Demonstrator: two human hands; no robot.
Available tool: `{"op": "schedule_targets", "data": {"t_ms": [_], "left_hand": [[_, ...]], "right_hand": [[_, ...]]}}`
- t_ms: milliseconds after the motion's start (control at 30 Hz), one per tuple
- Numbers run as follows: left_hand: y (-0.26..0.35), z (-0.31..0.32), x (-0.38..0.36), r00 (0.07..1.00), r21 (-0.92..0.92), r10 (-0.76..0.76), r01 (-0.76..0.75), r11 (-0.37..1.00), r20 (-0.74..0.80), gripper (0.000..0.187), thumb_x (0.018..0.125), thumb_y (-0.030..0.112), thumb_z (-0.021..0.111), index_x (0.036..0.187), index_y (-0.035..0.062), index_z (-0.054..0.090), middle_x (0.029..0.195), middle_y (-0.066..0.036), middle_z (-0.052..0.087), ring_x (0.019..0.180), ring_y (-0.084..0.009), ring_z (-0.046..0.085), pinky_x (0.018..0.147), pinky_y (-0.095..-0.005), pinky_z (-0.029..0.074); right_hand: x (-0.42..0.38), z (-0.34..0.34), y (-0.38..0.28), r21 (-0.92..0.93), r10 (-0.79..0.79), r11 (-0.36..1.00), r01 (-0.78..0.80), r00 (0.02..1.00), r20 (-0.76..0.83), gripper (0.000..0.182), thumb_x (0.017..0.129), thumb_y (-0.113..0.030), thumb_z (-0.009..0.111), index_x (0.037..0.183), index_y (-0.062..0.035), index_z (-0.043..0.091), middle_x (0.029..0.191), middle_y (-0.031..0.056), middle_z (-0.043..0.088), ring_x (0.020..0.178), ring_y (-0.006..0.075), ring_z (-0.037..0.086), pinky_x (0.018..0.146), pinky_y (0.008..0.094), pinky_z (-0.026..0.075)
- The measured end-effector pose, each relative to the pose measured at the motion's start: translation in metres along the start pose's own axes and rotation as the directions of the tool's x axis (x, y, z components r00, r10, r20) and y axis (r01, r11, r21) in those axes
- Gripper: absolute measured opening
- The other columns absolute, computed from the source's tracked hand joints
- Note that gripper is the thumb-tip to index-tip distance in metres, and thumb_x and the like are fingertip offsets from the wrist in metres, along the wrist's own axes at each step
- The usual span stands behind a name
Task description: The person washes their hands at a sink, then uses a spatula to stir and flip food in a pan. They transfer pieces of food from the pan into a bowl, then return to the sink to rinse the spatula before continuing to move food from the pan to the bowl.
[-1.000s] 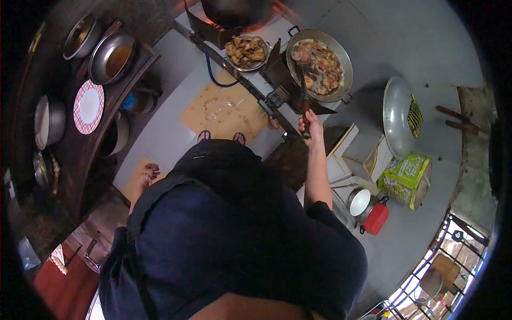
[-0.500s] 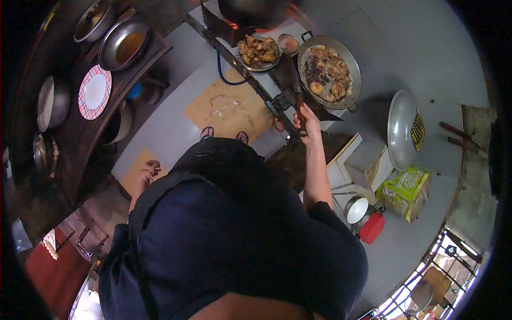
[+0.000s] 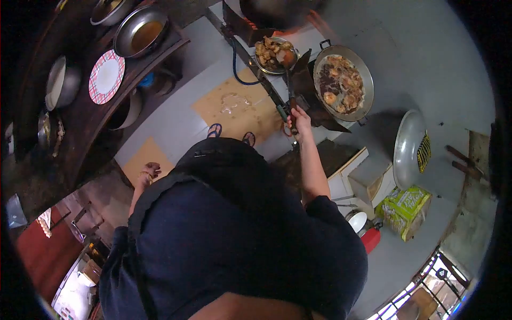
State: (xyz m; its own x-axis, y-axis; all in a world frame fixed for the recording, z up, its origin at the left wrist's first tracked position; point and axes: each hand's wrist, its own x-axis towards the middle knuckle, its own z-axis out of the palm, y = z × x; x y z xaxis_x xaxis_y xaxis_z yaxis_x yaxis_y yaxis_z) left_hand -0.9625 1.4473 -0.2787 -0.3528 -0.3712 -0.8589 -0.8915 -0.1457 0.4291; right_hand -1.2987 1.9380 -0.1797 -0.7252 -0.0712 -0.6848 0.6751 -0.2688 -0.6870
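Observation:
My right hand (image 3: 300, 120) grips the wooden handle of a long ladle (image 3: 292, 88). Its round head lies over the right side of a metal bowl (image 3: 262, 67) heaped with browned fried pieces (image 3: 266, 49), which look like chicken. Just right of the ladle is a wide two-handled pan (image 3: 367, 96) of frying pieces (image 3: 349, 80) in bubbling oil. My left hand (image 3: 152, 170) hangs at my side, away from everything, its fingers loosely bent and apart with nothing visible in them.
A dark pot (image 3: 272, 13) sits over glowing fire at the top. On the left shelf are a pan of brown liquid (image 3: 143, 36) and a checked plate (image 3: 106, 77). To the right, a large metal lid (image 3: 408, 144) leans near a green-yellow bag (image 3: 402, 208). Cardboard (image 3: 226, 106) covers the floor.
My right hand has swung the ladle leftward, from between the bowl and the pan to over the bowl of fried pieces. The whole view has shifted slightly. My left hand still hangs at my side.

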Motion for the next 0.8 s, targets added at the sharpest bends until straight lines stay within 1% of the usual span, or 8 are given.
{"op": "schedule_targets", "data": {"t_ms": [167, 233, 333, 567, 633, 667, 733, 800], "left_hand": [[0.002, 0.003, -0.014, 0.996, -0.050, 0.088, -0.087, 0.995, 0.004, 0.017, 0.081, 0.016, 0.043, 0.091, 0.0050, 0.051, 0.080, -0.005, 0.054, 0.066, -0.0170, 0.057, 0.050, -0.0235, 0.041], [-0.011, -0.003, 0.010, 0.997, -0.039, -0.037, 0.040, 0.998, 0.072, 0.016, 0.082, 0.015, 0.043, 0.091, 0.0048, 0.051, 0.080, -0.005, 0.055, 0.065, -0.0171, 0.057, 0.048, -0.0238, 0.040], [-0.003, 0.002, 0.003, 0.998, -0.009, -0.059, 0.059, 0.998, 0.022, 0.016, 0.082, 0.015, 0.042, 0.090, 0.0046, 0.052, 0.080, -0.005, 0.055, 0.065, -0.0173, 0.057, 0.047, -0.0240, 0.039], [-0.013, -0.008, 0.017, 0.999, -0.031, -0.031, 0.031, 0.999, 0.018, 0.016, 0.082, 0.014, 0.042, 0.089, 0.0035, 0.053, 0.080, -0.006, 0.055, 0.065, -0.0174, 0.057, 0.046, -0.0242, 0.039], [-0.030, -0.026, 0.035, 0.810, -0.332, 0.401, -0.271, 0.903, 0.428, 0.016, 0.081, 0.012, 0.042, 0.089, 0.0031, 0.053, 0.080, -0.006, 0.055, 0.065, -0.0174, 0.057, 0.046, -0.0243, 0.040], [-0.024, -0.021, 0.032, 0.809, -0.332, 0.400, -0.271, 0.904, 0.430, 0.016, 0.081, 0.012, 0.042, 0.089, 0.0031, 0.053, 0.080, -0.006, 0.055, 0.065, -0.0174, 0.057, 0.046, -0.0243, 0.040], [-0.006, -0.007, 0.022, 0.994, -0.033, 0.009, -0.006, 0.999, 0.105, 0.015, 0.080, 0.010, 0.043, 0.088, 0.0029, 0.052, 0.080, -0.007, 0.054, 0.065, -0.0177, 0.057, 0.046, -0.0243, 0.040], [-0.027, -0.019, 0.044, 0.976, -0.093, 0.110, -0.093, 0.991, 0.188, 0.014, 0.080, 0.010, 0.043, 0.088, 0.0032, 0.052, 0.080, -0.007, 0.054, 0.066, -0.0179, 0.057, 0.046, -0.0242, 0.040]], "right_hand": [[0.016, -0.001, 0.013, -0.118, -0.020, 0.993, 0.013, 0.998, -0.056, 0.034, 0.082, -0.010, 0.045, 0.115, -0.0050, 0.036, 0.057, 0.0038, 0.046, 0.044, 0.0111, 0.044, 0.037, 0.0244, 0.036], [0.018, 0.000, 0.015, -0.142, -0.041, 0.989, 0.031, 0.997, -0.068, 0.035, 0.082, -0.009, 0.044, 0.116, -0.0030, 0.035, 0.056, 0.0042, 0.046, 0.043, 0.0115, 0.043, 0.037, 0.0243, 0.036], [0.026, -0.002, 0.018, -0.168, -0.017, 0.986, 0.000, 0.995, -0.101, 0.050, 0.081, -0.007, 0.046, 0.125, -0.0055, 0.023, 0.054, 0.0049, 0.045, 0.040, 0.0110, 0.040, 0.034, 0.0231, 0.035], [0.032, -0.001, 0.020, -0.330, -0.083, 0.943, 0.040, 0.990, -0.117, 0.051, 0.080, -0.007, 0.047, 0.125, -0.0047, 0.024, 0.054, 0.0060, 0.045, 0.038, 0.0108, 0.041, 0.034, 0.0236, 0.034], [0.035, -0.004, 0.024, -0.490, -0.174, 0.867, 0.095, 0.978, -0.118, 0.049, 0.080, -0.008, 0.048, 0.124, -0.0032, 0.028, 0.058, 0.0080, 0.049, 0.038, 0.0119, 0.043, 0.034, 0.0247, 0.036], [0.032, -0.002, 0.021, -0.490, -0.174, 0.867, 0.095, 0.977, -0.120, 0.049, 0.080, -0.008, 0.048, 0.124, -0.0032, 0.028, 0.058, 0.0080, 0.049, 0.038, 0.0119, 0.043, 0.034, 0.0247, 0.036], [0.022, 0.005, 0.015, -0.689, -0.257, 0.719, 0.090, 0.956, -0.144, 0.040, 0.079, -0.006, 0.047, 0.117, -0.0033, 0.038, 0.073, 0.0096, 0.056, 0.053, 0.0171, 0.054, 0.047, 0.0302, 0.043], [0.037, -0.007, 0.027, -0.786, -0.357, 0.603, 0.137, 0.927, -0.113, 0.042, 0.078, -0.007, 0.048, 0.118, -0.0042, 0.037, 0.077, 0.0117, 0.056, 0.060, 0.0218, 0.056, 0.054, 0.0334, 0.044]]}}
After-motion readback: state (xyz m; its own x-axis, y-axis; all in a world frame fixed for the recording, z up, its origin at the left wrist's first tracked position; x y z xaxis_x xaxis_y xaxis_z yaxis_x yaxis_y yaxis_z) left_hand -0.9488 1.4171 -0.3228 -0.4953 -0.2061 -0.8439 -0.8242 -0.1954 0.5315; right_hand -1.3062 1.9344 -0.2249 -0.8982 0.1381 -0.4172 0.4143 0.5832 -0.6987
